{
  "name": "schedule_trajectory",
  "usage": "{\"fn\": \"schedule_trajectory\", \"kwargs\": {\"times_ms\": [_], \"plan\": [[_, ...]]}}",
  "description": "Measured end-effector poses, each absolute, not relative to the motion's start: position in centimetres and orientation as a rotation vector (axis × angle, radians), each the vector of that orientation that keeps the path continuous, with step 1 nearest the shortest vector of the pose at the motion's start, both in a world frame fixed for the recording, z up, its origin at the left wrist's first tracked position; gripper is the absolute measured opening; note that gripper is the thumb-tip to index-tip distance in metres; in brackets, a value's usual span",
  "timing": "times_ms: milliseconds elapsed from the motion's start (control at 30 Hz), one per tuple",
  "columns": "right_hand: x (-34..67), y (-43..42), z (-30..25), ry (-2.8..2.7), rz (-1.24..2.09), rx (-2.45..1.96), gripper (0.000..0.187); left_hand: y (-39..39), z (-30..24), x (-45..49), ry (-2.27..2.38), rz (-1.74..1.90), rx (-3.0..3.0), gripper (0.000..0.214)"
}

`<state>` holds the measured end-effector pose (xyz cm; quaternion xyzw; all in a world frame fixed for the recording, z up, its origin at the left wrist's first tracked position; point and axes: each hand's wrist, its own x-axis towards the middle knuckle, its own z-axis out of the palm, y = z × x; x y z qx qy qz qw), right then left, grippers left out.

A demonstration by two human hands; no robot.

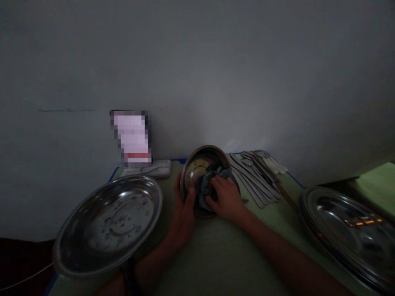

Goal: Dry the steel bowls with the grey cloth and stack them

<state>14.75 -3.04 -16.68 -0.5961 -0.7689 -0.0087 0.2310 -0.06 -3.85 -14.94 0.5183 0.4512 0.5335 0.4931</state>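
Observation:
A round metal bowl [191, 172] is tilted up at the middle of the table, its opening facing me. My left hand [185, 202] grips its left side, with the thumb over the rim and the fingers behind the wall. Bunched inside the bowl is a dark grey-blue cloth [204, 190]. My right hand [227, 196] is closed over this cloth and presses it against the inner right side. The bowl's lower inside is partly hidden by the cloth and my right hand.
A wide metal basin [123, 222] stands at left, behind it a phone [132, 137] leaning on the wall and a pale case [160, 168]. Several metal knives [254, 185], spoons and white-handled cutlery [273, 164] lie right of the bowl. Stacked metal trays [345, 222] sit at far right.

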Motion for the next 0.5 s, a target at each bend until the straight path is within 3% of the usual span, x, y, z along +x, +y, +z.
{"fn": "schedule_trajectory", "kwargs": {"times_ms": [500], "plan": [[14.74, -3.02, -16.58, -2.097, 0.000, -1.600, 0.011, -3.80, -14.82, -0.03, 1.168, 1.299, 1.261, 0.063]]}}
